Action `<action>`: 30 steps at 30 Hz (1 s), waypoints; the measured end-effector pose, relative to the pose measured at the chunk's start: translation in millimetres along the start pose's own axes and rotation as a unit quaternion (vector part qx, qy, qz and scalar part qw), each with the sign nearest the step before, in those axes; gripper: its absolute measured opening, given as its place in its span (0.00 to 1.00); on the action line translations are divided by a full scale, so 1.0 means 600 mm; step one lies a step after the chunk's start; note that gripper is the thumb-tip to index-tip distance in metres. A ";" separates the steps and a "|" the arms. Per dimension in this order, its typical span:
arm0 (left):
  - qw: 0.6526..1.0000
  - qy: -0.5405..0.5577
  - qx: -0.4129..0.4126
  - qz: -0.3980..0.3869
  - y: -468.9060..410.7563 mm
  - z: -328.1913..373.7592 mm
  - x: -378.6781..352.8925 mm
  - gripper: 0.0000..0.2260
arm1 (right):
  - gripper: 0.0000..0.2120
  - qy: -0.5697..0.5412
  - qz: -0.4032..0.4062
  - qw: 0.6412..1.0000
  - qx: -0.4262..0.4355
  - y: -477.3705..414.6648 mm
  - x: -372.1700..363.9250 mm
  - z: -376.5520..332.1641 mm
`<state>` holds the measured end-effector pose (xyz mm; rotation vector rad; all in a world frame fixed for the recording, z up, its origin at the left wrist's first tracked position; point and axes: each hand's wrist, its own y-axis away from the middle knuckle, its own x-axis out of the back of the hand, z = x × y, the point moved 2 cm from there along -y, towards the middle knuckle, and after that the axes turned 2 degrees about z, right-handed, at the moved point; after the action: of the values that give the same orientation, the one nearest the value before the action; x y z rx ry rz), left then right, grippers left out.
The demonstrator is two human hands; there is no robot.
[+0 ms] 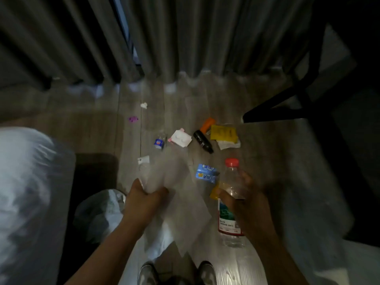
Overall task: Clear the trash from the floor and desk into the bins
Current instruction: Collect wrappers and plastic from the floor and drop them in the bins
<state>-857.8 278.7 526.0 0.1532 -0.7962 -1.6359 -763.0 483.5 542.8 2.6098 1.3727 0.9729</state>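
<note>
While left hand [144, 195] fingers pinch clear plastic [185, 204], right hand [249, 204] fingers clasp a bottle [230, 177].

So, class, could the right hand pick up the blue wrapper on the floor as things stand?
Probably not yet. The right hand grips the red-capped bottle, so that hand is full. The blue wrapper lies uncovered on the floor, so once the bottle is let go the way looks free.

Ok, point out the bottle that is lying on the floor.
The dark bottle, on its side beside the yellow packet. The clear bottle with a red cap is off the floor, gripped in the right hand.
</note>
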 end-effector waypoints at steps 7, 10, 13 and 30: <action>0.997 -0.001 -0.071 -0.016 0.230 0.238 0.035 0.24 | 0.26 -0.099 0.065 0.993 0.015 0.128 0.238 -0.208; 0.994 0.022 -0.101 -0.040 0.309 0.305 0.046 0.19 | 0.26 -0.139 0.087 0.986 0.027 0.184 0.321 -0.281; 0.987 0.043 -0.146 -0.051 0.360 0.365 0.055 0.13 | 0.26 -0.157 0.118 0.979 0.051 0.230 0.381 -0.340; 0.891 0.044 -0.301 -0.337 0.563 0.530 0.116 0.12 | 0.26 -0.178 0.422 0.887 0.063 0.562 0.458 -0.463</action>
<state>-761.3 340.3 980.7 0.0592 -0.1160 -2.4426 -553.6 417.4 1009.9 3.2973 0.1804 0.3617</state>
